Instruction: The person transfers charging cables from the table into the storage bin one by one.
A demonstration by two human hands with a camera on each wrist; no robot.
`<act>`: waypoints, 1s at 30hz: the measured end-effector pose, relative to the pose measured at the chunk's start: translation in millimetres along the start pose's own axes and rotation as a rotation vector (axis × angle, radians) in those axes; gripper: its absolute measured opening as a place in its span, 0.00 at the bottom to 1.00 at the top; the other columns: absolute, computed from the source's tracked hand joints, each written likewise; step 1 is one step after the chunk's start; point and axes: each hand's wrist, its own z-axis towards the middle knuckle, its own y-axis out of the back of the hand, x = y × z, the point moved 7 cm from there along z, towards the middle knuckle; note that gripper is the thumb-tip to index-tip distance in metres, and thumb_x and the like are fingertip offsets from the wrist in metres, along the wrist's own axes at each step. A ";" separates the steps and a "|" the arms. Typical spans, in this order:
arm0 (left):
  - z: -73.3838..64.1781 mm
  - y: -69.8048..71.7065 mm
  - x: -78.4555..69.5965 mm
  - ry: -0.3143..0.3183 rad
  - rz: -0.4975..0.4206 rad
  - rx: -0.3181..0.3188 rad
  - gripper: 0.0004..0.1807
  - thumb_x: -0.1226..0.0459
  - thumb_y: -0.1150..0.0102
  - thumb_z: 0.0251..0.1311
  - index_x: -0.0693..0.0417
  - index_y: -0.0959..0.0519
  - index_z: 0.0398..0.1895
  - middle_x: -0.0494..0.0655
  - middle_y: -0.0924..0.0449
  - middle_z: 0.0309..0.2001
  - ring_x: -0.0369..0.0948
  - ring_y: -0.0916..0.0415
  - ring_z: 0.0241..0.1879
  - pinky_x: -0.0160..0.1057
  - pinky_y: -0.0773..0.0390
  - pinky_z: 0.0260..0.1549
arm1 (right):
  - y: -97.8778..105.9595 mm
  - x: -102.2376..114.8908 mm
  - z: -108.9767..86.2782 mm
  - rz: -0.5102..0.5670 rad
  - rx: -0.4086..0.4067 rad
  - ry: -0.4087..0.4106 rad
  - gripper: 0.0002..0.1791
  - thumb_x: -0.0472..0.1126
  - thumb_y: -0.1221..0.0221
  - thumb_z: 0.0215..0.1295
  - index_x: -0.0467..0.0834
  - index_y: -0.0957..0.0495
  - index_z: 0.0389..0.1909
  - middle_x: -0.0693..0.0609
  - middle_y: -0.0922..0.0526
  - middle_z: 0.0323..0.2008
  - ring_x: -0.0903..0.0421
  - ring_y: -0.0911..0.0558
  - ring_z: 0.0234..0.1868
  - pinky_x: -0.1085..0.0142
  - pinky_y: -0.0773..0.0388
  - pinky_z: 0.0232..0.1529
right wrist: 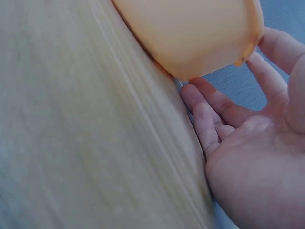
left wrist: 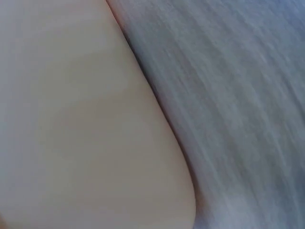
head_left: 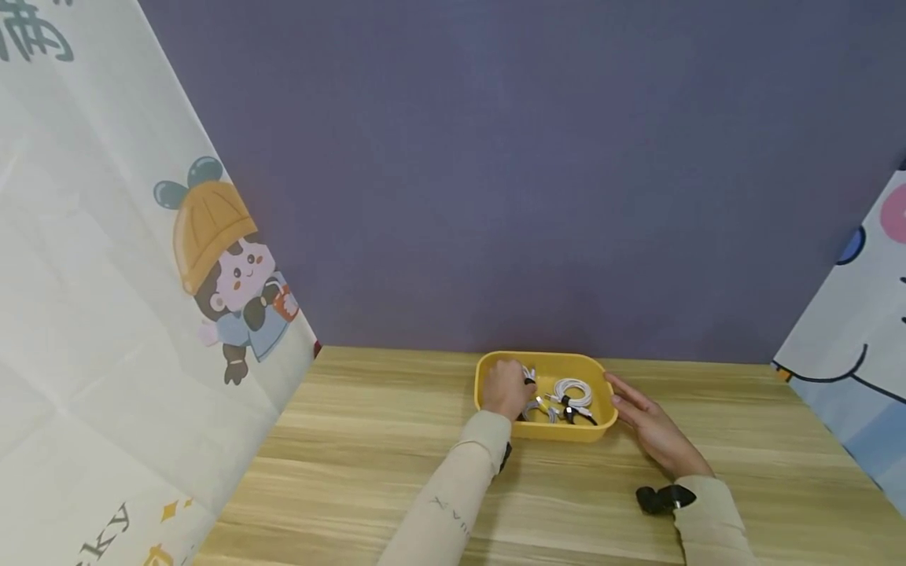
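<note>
A yellow plastic box [head_left: 602, 431] stands on the wooden table near the back wall. Inside it lie several coiled cables, among them a white cable [head_left: 572, 391] and a grey cable [head_left: 543, 410] with a yellow tag. My left hand [head_left: 504, 387] reaches down into the box's left end, fingers bent beside a cable with a black tie [head_left: 529, 380]. Its fingertips are hidden, so a hold on that cable cannot be confirmed. On the right, my right hand [head_left: 654, 431] touches the box's end wall and rim with extended fingers; the lower fingers [right wrist: 205, 119] bend loosely below the rim.
The wooden table [head_left: 368, 448] extends around the box on the front and both sides. A dark blue-grey wall [head_left: 460, 196] rises close behind it. Printed white sheets [head_left: 106, 275] hang at the left and right. A black strap [head_left: 665, 498] is on the right wrist.
</note>
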 end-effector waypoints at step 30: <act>-11.1 0.3 12.5 0.040 0.185 0.040 0.16 0.52 0.20 0.49 0.50 0.17 0.21 0.46 0.13 0.28 0.44 0.16 0.28 0.40 0.24 0.20 | -14.8 4.4 -20.0 -0.005 -0.028 0.003 0.36 0.53 0.52 0.81 0.49 0.50 0.83 0.49 0.55 0.84 0.87 0.36 0.60 0.82 0.29 0.56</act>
